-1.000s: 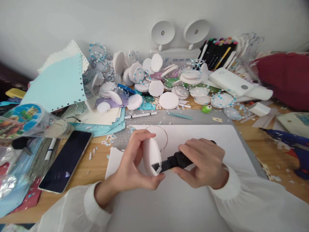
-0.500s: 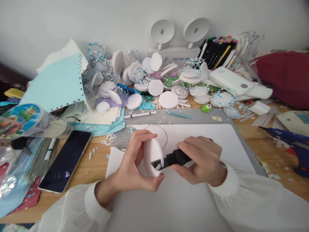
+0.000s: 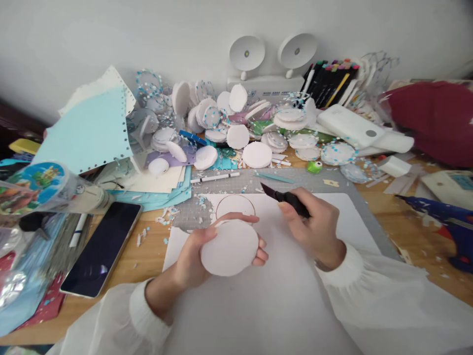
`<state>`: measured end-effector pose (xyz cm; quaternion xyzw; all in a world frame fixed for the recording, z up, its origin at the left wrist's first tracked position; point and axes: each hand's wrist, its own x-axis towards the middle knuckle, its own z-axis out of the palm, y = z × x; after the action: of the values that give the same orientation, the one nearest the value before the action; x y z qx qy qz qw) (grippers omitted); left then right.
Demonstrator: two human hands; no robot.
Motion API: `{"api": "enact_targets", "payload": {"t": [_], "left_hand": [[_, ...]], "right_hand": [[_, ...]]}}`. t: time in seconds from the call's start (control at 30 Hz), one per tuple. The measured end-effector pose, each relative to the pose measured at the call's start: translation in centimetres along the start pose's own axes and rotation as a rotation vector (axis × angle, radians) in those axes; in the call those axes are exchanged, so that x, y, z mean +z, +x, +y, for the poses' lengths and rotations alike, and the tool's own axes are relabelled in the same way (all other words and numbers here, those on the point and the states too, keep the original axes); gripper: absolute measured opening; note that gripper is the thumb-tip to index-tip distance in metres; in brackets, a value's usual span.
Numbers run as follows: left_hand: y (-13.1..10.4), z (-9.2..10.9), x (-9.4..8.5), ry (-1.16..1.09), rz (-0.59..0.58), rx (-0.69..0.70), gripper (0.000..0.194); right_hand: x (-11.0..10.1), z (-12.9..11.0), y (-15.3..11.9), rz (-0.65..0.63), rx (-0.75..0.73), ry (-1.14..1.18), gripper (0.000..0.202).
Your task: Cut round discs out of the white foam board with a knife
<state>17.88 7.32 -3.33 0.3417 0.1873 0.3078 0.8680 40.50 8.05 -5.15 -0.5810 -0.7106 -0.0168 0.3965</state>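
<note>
A round white foam disc (image 3: 229,248) lies in my left hand (image 3: 195,254), its flat face turned up, with the thumb on its upper left edge and fingertips showing past its right side. My right hand (image 3: 314,222) is closed around a black craft knife (image 3: 286,198). The dark blade points up and left, apart from the disc. Beneath both hands spreads a large white sheet (image 3: 295,305). A thin brown ring (image 3: 254,209) shows on the sheet just beyond my left hand.
Many white discs (image 3: 257,155) are piled along the wall. A phone (image 3: 101,249) and a plastic cup (image 3: 40,185) stand left. At right is a blue glue gun (image 3: 443,212). A white pen (image 3: 215,177) and teal tweezers (image 3: 274,177) lie on the grey mat (image 3: 314,185).
My left hand has turned the disc from edge-on to face-up. My right hand has drawn the knife away from it, and the blade now points up and left.
</note>
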Motion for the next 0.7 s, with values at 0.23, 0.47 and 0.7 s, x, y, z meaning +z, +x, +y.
{"api": "enact_targets", "payload": {"t": [0.23,0.47,0.7], "left_hand": [[0.1,0.3,0.1,-0.021,0.186,-0.111,0.055],[0.3,-0.4,-0.4,0.484,0.434,0.035,0.033],[-0.5,-0.9,0.7,0.929,0.239,0.146,0.036]], "right_hand": [[0.2,0.1,0.1,-0.015,0.008,-0.027,0.034],[0.9,0.2,0.2,-0.019,-0.024,-0.107,0.036],[1.6,0.1,-0.1,-0.067,-0.007,-0.197,0.038]]}}
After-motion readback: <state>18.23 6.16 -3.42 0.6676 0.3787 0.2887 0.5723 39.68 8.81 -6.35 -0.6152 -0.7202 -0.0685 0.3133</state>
